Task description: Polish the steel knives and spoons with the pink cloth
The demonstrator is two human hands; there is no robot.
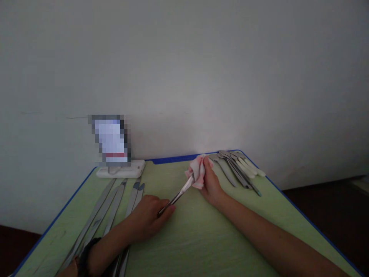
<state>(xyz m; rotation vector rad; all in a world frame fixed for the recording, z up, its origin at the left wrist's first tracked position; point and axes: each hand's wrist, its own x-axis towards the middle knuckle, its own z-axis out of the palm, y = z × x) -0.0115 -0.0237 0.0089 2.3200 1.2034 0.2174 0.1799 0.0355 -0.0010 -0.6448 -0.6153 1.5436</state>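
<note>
A shiny metal table knife (179, 195) slants up and away above the table's middle. Closed round its near end is my left hand (151, 217), with a dark band on the wrist. My right hand (212, 185) grips a pink and white cloth (197, 171), which is bunched over the knife's far end and hides it. Under and beside my left forearm, several long table knives (98, 215) lie side by side. Beyond my right hand rests a group of spoons and other cutlery (235, 169), some with white handles (250, 167).
A phone (111, 138), blurred out, leans upright on a white stand (121, 169) at the table's back left. The green tabletop (196, 246) has a blue edge (173, 158) and meets a plain wall (184, 77) behind.
</note>
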